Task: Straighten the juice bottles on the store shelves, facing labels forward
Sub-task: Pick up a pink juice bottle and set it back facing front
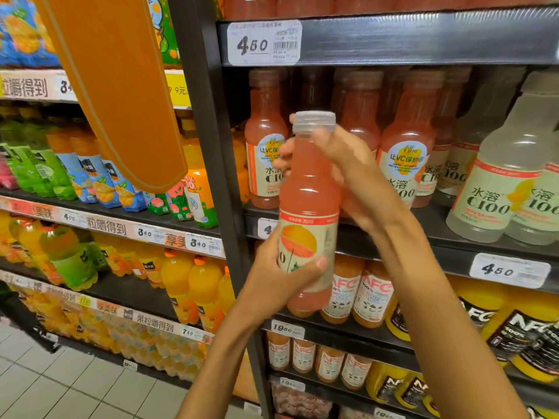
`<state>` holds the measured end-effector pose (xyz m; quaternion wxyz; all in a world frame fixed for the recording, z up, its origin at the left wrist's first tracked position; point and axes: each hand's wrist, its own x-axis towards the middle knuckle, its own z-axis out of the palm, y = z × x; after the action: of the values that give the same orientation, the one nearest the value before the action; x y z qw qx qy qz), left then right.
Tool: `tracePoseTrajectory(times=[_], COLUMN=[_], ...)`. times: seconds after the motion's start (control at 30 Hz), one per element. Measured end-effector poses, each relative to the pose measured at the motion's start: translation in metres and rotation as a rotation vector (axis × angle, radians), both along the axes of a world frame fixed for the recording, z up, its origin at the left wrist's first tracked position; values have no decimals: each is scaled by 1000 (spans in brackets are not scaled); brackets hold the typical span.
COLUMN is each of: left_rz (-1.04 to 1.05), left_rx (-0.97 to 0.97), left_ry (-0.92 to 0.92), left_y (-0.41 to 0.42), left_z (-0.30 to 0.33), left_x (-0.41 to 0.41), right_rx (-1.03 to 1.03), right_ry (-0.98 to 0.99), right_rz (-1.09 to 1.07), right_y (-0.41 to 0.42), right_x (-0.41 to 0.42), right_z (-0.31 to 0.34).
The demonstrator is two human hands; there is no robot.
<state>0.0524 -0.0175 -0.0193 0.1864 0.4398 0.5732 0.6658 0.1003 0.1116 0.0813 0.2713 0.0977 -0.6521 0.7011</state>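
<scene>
I hold a pink grapefruit juice bottle (308,189) with a clear cap upright in front of the dark shelf (453,237). My left hand (281,279) grips its lower body around the label, thumb across the front. My right hand (354,176) wraps the neck and shoulder from the right. The label's grapefruit picture faces me, turned partly to the left. Behind it, a row of the same pink bottles (405,146) stands on the shelf, labels mostly forward.
Pale lemon C100 bottles (499,189) stand at the right of the same shelf. Orange NFC bottles (372,294) fill the shelf below. An orange hanging sign (121,86) dangles at upper left, and a black upright post (211,146) divides the shelving bays. Tiled floor lies at lower left.
</scene>
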Motion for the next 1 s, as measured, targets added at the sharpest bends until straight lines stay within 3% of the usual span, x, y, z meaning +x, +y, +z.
tracePoseTrajectory(times=[0.07, 0.17, 0.3, 0.37, 0.5, 0.57, 0.67, 0.77, 0.83, 0.9, 1.0], left_rz=[-138, -184, -84, -65, -334, -463, -339, -124, -78, -92, -351], left_rx=[-60, -76, -53, -63, 57, 57, -25, -37, -48, -40, 49], left_ry=[-103, -229, -191, -207, -541, -611, -478, -280, -257, -370, -666], left_y=[-4, -6, -6, -5, -5, -5, -1, -4, -3, -2, -7], left_z=[-8, -13, -7, -6, -6, -2, -1, 2, 3, 4, 12], left_x=[8, 15, 13, 15, 23, 26, 27, 27, 31, 35, 36], right_rx=[-139, -215, -100, -79, -225, -343, -348, -232, -212, -212, -270], right_ry=[-56, -68, 19, -33, -153, -145, -99, -93, -121, -145, -107], right_rz=[107, 71, -197, -203, 74, 240, 237, -32, -156, -178, -19], right_y=[-1, -2, 1, 2, 9, 7, 8, 10, 10, 11, 11], right_x=[-2, -3, 3, 5, 10, 8, 8, 12, 12, 13, 17], right_z=[0, -4, -8, -5, 1, -2, -2, 0, -1, 0, 3])
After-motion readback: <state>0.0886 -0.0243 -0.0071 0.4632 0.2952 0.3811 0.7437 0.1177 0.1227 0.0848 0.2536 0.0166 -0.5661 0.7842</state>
